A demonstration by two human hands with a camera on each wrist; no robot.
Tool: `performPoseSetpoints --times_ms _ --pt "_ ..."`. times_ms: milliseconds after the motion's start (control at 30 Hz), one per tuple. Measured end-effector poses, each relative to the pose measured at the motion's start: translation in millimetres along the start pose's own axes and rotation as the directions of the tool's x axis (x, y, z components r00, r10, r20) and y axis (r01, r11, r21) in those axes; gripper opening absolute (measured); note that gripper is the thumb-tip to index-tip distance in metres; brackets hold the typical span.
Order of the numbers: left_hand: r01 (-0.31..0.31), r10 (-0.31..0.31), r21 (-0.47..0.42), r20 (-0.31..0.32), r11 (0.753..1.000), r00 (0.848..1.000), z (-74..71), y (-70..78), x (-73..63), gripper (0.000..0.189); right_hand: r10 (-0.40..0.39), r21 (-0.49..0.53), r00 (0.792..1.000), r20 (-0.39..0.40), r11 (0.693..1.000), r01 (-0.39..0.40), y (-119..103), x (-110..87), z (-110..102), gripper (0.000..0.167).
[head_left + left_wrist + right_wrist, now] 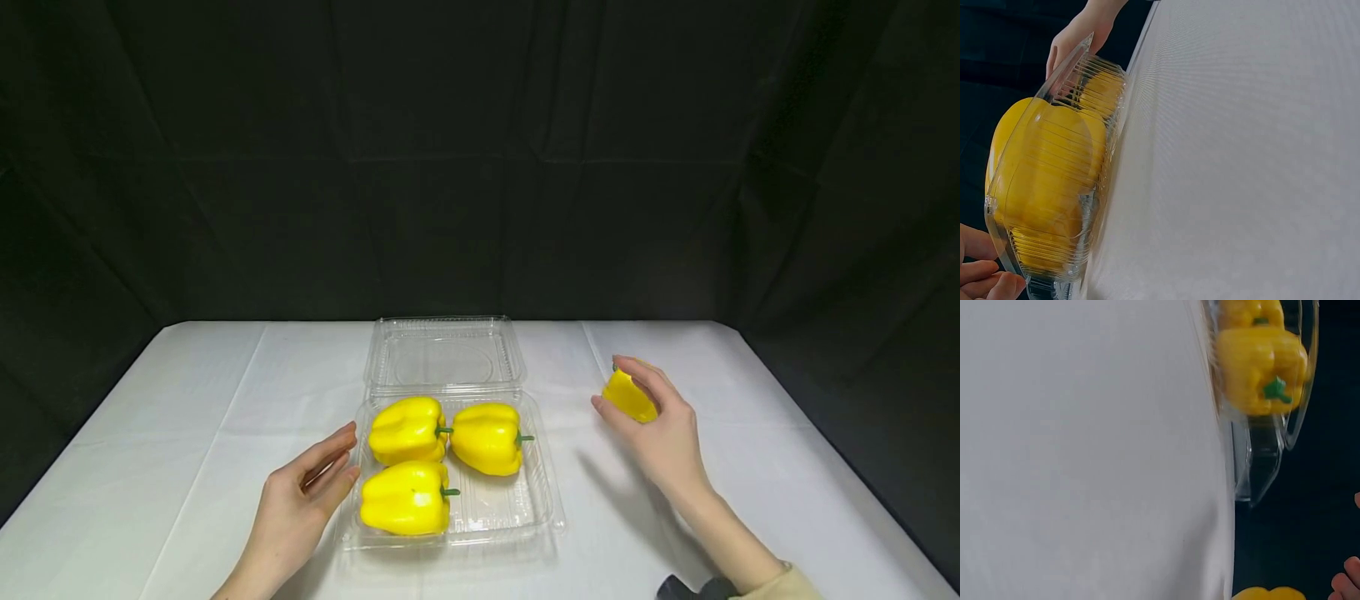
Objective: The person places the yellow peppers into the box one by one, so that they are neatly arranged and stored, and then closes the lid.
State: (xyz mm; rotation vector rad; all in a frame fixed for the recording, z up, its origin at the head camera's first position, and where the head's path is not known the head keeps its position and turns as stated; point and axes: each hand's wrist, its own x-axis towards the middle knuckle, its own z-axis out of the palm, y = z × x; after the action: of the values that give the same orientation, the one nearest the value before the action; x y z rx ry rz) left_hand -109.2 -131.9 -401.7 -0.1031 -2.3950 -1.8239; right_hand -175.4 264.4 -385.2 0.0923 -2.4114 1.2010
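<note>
Three yellow bell peppers with green stems lie in a clear plastic clamshell container (498, 512): one at back left (407, 429), one at the right (486, 437), one in front (405, 498). My left hand (296, 500) is at the container's left side, its loosely bent fingers close to the rim; whether they touch it I cannot tell. My right hand (660, 429) reaches over another yellow pepper (628, 396) at the right, thumb and fingers spread. In the right wrist view, a gap shows between the fingers (1347, 584) and that pepper (1269, 594).
The container's lid (442, 354) lies folded back behind its base. A white cloth (187, 400) covers the table, and a black curtain (450, 167) hangs behind and on both sides. A dark object (693, 588) shows by the right sleeve.
</note>
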Motion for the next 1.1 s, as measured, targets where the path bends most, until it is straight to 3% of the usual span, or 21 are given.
performPoseSetpoints --times_ms 433,667,1100 --pt "-0.014 0.014 -0.006 -0.004 1.000 1.000 0.2 -1.4 -0.6 0.039 0.069 -0.053 0.995 -0.073 0.996 -0.073 25.6 15.5 -4.8 0.061" --pt "-0.027 0.027 0.005 0.004 1.000 1.000 -0.1 -1.4 -0.9 0.039 0.089 -0.058 0.995 -0.041 0.994 -0.092 36.4 20.9 -5.6 0.065" --pt "-0.032 0.032 0.003 0.001 0.999 0.999 -0.4 -0.3 -0.4 0.039 0.208 -0.084 0.978 0.032 0.975 -0.205 47.1 24.3 -3.0 0.077"
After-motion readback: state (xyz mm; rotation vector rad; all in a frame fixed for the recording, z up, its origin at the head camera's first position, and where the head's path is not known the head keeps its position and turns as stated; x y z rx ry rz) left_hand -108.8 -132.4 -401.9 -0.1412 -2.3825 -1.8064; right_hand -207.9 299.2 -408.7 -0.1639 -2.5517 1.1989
